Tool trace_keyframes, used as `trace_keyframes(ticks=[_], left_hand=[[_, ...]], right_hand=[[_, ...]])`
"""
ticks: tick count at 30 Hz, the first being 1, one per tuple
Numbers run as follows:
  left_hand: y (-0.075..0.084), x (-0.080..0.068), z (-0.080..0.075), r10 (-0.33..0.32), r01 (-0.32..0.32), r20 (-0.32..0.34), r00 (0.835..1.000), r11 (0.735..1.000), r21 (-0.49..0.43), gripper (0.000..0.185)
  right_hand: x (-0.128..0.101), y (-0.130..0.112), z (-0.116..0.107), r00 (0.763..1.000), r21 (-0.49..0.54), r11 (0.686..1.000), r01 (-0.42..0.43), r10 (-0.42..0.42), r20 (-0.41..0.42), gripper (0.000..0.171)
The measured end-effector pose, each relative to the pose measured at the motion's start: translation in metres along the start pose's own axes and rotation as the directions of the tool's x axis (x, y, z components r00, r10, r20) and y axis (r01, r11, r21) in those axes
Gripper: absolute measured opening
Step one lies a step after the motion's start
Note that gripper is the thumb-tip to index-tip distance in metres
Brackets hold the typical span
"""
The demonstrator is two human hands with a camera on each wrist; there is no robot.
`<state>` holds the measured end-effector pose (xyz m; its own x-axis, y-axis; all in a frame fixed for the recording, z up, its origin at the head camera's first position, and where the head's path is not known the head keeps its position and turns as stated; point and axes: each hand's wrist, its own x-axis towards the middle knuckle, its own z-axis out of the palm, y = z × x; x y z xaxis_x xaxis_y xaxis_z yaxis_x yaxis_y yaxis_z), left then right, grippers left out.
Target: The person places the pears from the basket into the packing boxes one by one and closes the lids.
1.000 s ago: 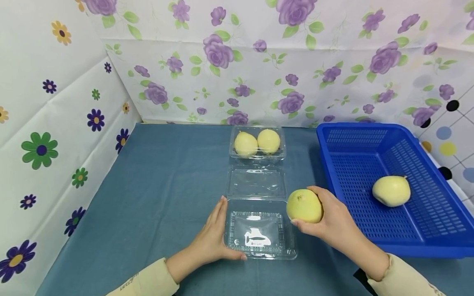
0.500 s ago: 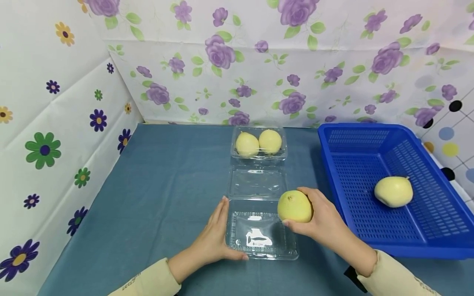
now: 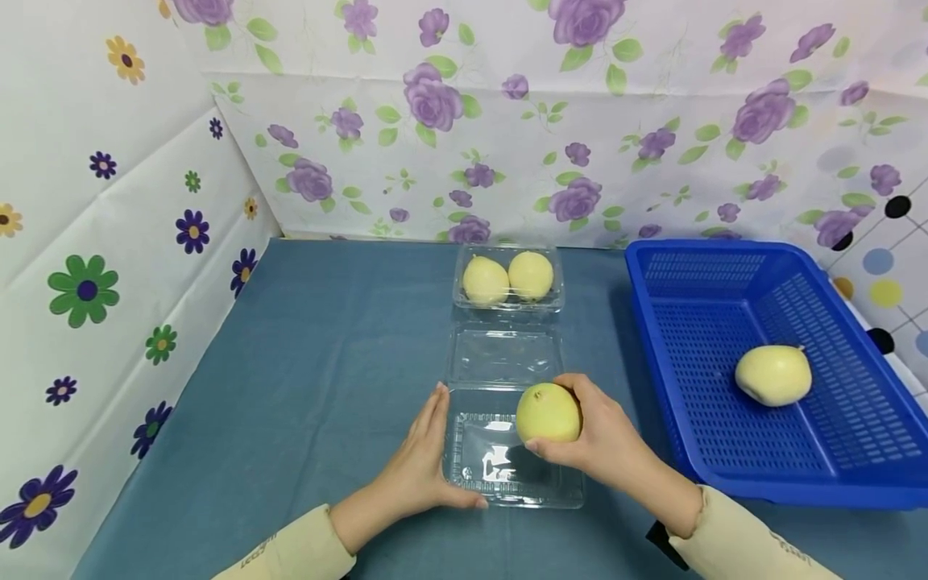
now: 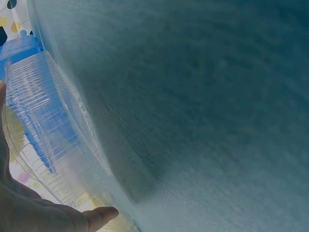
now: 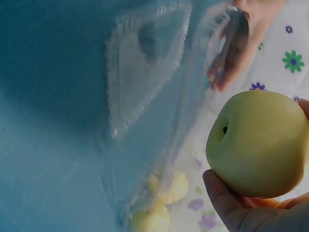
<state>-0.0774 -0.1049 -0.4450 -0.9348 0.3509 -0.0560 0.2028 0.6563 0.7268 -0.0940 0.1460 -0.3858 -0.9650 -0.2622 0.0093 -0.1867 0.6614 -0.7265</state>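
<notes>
A round yellow-green pear [image 3: 548, 412] is held by my right hand [image 3: 605, 431], thumb and fingers around its right side. It hangs over the base of an open clear plastic clamshell box [image 3: 474, 467], whose lid [image 3: 505, 357] lies folded back behind. In the right wrist view the pear [image 5: 258, 145] shows its small dark hollow. My left hand [image 3: 409, 475] rests along the box's left side, fingers straight, thumb by the front left corner. The left wrist view shows this hand [image 4: 34, 212] at the ribbed clear wall [image 4: 43, 111].
Behind the lid stands another clear box [image 3: 507, 304] with two pears [image 3: 486, 280] inside. A blue plastic basket [image 3: 663, 387] at the right holds one pear [image 3: 773, 375]. Floral sheets [image 3: 326, 121] rise at the back and left of the blue cloth [image 3: 326, 338].
My right hand has carried the pear leftward, from beside the box's right edge to above its base. The left hand stays at the box's left side.
</notes>
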Motion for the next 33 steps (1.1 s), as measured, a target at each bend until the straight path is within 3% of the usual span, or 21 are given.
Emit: trace_keyframes(ticks=[6,18,33], left_hand=[[-0.001,0.000,-0.001,0.006,-0.006,-0.001,1.000,1.000,0.000,0.144],[-0.002,-0.001,0.001,0.007,-0.007,-0.012,1.000,1.000,0.001,0.144],[-0.001,-0.001,-0.001,-0.030,0.031,0.033,0.999,0.999,-0.012,0.143]], right_hand=[[0.001,0.001,0.012,0.998,0.026,0.999,-0.038,0.036,0.058,0.074],[0.006,-0.002,0.028,0.992,0.060,0.993,-0.099,0.093,0.090,0.070],[0.009,-0.003,0.046,0.979,0.048,0.992,-0.113,0.103,0.176,0.067]])
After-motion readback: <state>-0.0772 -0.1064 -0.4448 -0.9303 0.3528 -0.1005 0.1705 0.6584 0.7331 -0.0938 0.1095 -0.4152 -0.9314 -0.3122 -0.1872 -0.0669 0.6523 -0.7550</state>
